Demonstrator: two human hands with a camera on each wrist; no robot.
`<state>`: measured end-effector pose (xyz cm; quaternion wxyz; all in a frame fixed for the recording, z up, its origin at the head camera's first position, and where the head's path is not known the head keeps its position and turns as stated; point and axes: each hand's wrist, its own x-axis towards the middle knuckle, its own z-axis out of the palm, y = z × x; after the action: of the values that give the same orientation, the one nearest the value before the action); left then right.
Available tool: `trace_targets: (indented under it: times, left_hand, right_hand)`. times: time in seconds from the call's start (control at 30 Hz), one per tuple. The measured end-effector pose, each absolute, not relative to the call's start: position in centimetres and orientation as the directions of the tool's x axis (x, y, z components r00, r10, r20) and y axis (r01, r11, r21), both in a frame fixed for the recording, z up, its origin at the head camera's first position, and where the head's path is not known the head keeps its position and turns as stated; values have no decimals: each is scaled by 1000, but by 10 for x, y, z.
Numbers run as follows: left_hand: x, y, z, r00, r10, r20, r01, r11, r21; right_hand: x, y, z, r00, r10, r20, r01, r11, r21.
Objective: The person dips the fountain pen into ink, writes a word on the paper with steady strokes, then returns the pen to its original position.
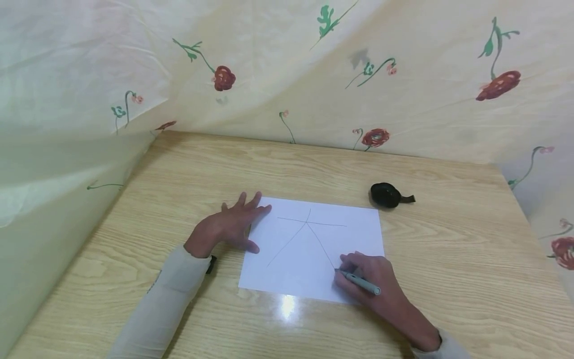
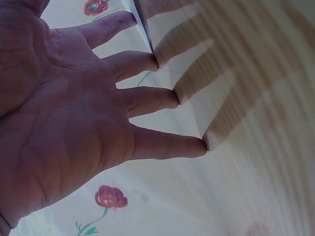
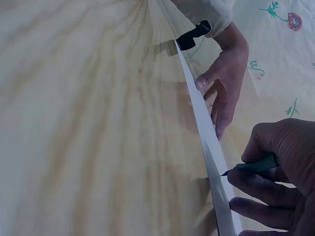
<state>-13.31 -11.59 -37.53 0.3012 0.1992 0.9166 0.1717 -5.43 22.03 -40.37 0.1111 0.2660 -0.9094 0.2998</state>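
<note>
A white sheet of paper [image 1: 287, 249] lies on the wooden table, with thin dark lines drawn on it: a nearly level stroke, a short stroke above and two slanting legs below. My right hand [image 1: 369, 274] pinches a grey-green pen [image 1: 360, 283], its tip at the lower end of the right slanting line. In the right wrist view the pen [image 3: 258, 163] meets the paper [image 3: 204, 118] near its edge. Along the paper's left side my left hand [image 1: 235, 222] rests with spread fingers, thumb on the sheet. The left wrist view shows its fingertips [image 2: 192, 146] touching the table.
A small black pan-shaped object [image 1: 385, 195] with a short handle stands beyond the paper's upper right corner. Flowered cloth [image 1: 287, 65] hangs behind the wooden table [image 1: 215, 159] and at its sides. A black device [image 3: 193, 35] sits at the left wrist.
</note>
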Motion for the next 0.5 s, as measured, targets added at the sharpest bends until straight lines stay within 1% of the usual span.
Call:
trace_targets:
  times: [0.3,0.5]
  left_hand:
    - [-133,-113,-375,-743,460,-487,257,867,426]
    - [-133,-112,-375,-744,459,-485,254,866,430]
  right_hand:
    - [-57,223,-399,-850,-430,302,-526,680,-511]
    - [-59,224,-401,-841,-436,321,-541,679,-496]
